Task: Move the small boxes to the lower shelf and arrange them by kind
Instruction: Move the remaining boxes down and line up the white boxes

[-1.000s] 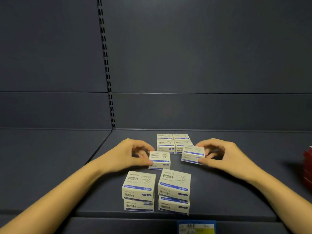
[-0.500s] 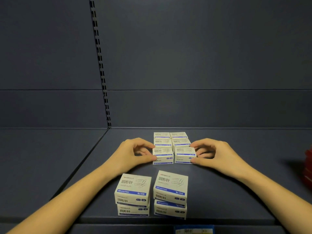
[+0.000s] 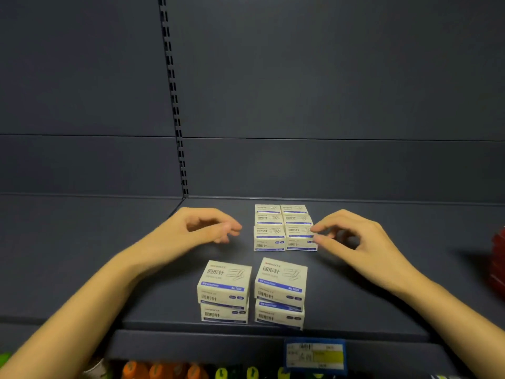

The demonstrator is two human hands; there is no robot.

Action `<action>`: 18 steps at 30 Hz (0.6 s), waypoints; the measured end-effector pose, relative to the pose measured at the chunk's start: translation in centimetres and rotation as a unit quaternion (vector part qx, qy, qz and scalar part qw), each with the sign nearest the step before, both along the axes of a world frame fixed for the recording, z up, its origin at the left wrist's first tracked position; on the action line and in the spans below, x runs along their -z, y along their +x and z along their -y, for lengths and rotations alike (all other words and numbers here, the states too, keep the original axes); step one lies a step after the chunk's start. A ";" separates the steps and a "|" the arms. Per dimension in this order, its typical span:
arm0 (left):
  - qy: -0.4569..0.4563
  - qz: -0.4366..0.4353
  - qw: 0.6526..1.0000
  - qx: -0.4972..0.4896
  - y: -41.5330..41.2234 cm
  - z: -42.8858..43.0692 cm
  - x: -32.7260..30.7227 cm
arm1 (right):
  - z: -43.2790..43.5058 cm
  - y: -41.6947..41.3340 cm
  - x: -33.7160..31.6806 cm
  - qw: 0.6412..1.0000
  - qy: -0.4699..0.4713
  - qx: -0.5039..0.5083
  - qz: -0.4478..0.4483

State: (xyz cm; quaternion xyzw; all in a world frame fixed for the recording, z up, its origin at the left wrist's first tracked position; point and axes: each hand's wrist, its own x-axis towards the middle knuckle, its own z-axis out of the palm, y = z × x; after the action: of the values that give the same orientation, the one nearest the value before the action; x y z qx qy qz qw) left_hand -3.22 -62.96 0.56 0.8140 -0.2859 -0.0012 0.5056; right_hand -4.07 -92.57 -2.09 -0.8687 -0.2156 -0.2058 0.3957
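Shelf below: orange and yellow-green items showed along the bottom edge, too blurred to name.
Price tag: a blue-framed label with a yellow patch was fixed to the front lip of the shelf; its print could not be read.
Front left stack: two pale boxes with blue bands sat one on the other near the shelf's front edge.
Front right stack: a second pair stood just beside it with a narrow gap between; the upper box sat slightly askew on the lower.
Left hand: the left hand hovered over the shelf, fingers loosely curled and parted, holding nothing, apart from the rear boxes.
Right hand: the right hand reached in from the right, thumb and forefinger held slightly apart at the right edge of the nearest rear box; whether they touched it could not be told.
Rear group: more of the same small boxes stood packed in two columns running back toward the rear wall, sides touching.
Right edge: red items stood at the frame's margin, well apart from the boxes.
Back: a dark panel with a slotted upright rose behind the shelf.
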 end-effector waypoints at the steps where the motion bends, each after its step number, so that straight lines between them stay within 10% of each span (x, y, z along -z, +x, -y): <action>1: 0.016 0.001 1.000 0.025 -0.7 -0.8 -0.3 | -0.4 -0.7 -0.4 1.000 0.011 -0.015 0.003; 12: 0.157 0.032 0.985 0.070 -3.5 -2.9 -0.9 | -2.9 -5.2 -2.1 0.979 -0.198 -0.035 -0.030; 18: 0.141 0.077 0.986 0.047 -3.3 -2.1 -1.3 | -2.6 -5.3 -1.6 0.987 -0.158 -0.021 -0.028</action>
State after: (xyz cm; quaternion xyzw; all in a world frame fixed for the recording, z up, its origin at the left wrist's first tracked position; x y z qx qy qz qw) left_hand -6.48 -60.89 1.81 0.8607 -0.3586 -0.0024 0.3614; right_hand -9.39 -89.96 -0.50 -0.9210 -0.2527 -0.1363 0.2632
